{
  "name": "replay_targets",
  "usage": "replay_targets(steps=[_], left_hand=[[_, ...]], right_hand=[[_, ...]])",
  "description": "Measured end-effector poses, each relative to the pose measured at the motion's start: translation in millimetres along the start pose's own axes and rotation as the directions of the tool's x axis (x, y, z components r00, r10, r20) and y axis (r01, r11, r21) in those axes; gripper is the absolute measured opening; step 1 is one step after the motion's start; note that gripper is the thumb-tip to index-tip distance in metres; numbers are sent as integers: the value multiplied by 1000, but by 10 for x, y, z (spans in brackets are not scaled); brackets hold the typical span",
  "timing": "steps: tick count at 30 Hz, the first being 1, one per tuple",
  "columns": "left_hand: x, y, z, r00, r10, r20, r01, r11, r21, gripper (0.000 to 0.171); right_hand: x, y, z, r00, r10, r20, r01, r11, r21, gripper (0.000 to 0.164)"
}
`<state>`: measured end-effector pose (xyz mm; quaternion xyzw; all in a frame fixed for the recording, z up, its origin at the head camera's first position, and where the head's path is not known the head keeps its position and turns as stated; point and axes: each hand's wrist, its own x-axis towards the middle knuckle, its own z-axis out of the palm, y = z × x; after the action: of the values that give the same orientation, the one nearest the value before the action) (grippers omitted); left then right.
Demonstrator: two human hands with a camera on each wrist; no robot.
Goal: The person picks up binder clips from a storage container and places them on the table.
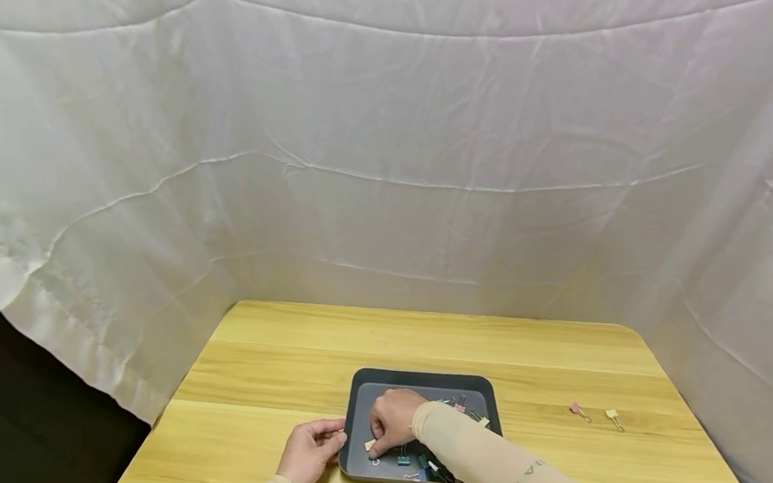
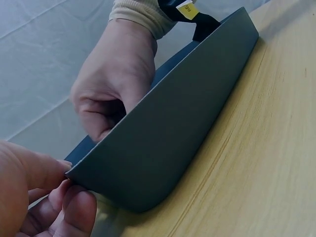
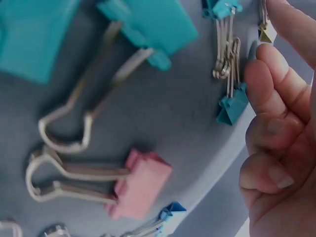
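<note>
A dark grey tray (image 1: 422, 379) with binder clips in it stands on the table. At its left side, my left hand (image 1: 307, 451) pinches the rim, with fingers (image 2: 79, 210) beneath the corner in the left wrist view. My right hand (image 1: 396, 420) reaches into the tray, its thumb and fingertips pinching a yellow binder clip (image 1: 369, 444). In the right wrist view, that yellow clip (image 3: 267, 32) shows partly at the top right, by the fingertips. Teal clips (image 3: 233, 106), a pink clip (image 3: 140, 185) and a blue clip (image 3: 172, 216) lie in the tray.
On the wooden table (image 1: 269, 383), right of the tray, lie a pink binder clip (image 1: 576, 408) and a pale yellow one (image 1: 611, 414), apart from each other. Pale curtains (image 1: 387, 234) enclose the back and sides. My right forearm covers part of the tray.
</note>
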<state>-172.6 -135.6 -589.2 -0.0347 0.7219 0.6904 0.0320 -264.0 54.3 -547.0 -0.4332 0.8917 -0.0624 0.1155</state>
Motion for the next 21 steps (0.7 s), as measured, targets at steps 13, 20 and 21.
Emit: replay_targets(steps=[13,20,21], left_hand=[[-39,79,-12,1000,15,5,-15,1000,-6,29],[-47,100,-14,1000,28,2,-28,999,33,29],[-47,99,-18,1000,27,3,-27,999,33,28]], right_hand=[[93,-169,-36,993,-114,16,114,993,11,26],[161,-253,-2,989,-139,52,137,990,28,29],[169,-263,4,988,-142,53,141,990,25,28]])
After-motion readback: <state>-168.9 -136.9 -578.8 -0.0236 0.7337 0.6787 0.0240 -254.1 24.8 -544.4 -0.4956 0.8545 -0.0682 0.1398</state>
